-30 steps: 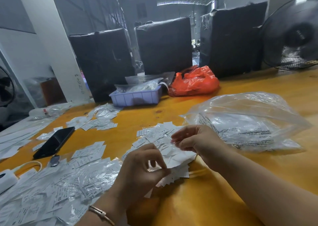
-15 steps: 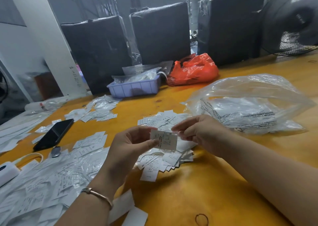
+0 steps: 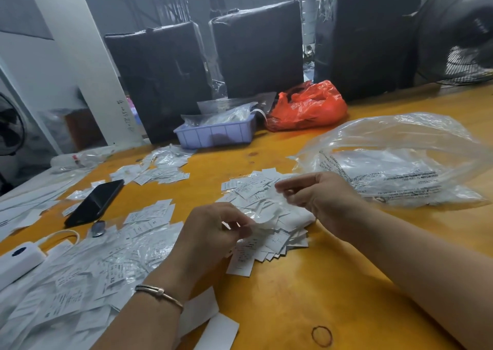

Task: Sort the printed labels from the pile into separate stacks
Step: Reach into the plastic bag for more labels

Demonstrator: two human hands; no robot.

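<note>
A rubber band (image 3: 322, 336) lies on the yellow table (image 3: 333, 283) at the near edge. Just left of it, two blank white strips (image 3: 210, 320) poke out from under the left arm, which wears a thin bracelet (image 3: 160, 293). At the near left, a wide mess of labels (image 3: 80, 277) lies mixed with clear plastic.

The left hand (image 3: 210, 232) is in the middle, with its fingers curled. It pinches a soft white bit (image 3: 262, 221) at the near edge of the pile (image 3: 266, 211). The bit is blurry, so I cannot tell if it is one label or more. The right hand (image 3: 317, 197) hovers over the right side of the pile. Its fingers are bent and its fingertips (image 3: 282, 187) are close together. I cannot tell if it holds anything. The pile sits in the middle of the table, between the two hands, with labels fanned out at its near side.

To the left are a white box (image 3: 18, 259) with a cord, a black phone (image 3: 96, 203) and a small stack (image 3: 152, 213) of labels. A big clear bag (image 3: 394, 163) lies on the right, just past the right hand.

Farther off on the left is one more small stack (image 3: 160, 168). Past that sit a purple tray (image 3: 216, 136) with plastic bags in it and an orange bag (image 3: 306, 107). Three black wrapped boxes (image 3: 253, 48) stand at the far side, and a fan (image 3: 458, 29) is at the far right.
</note>
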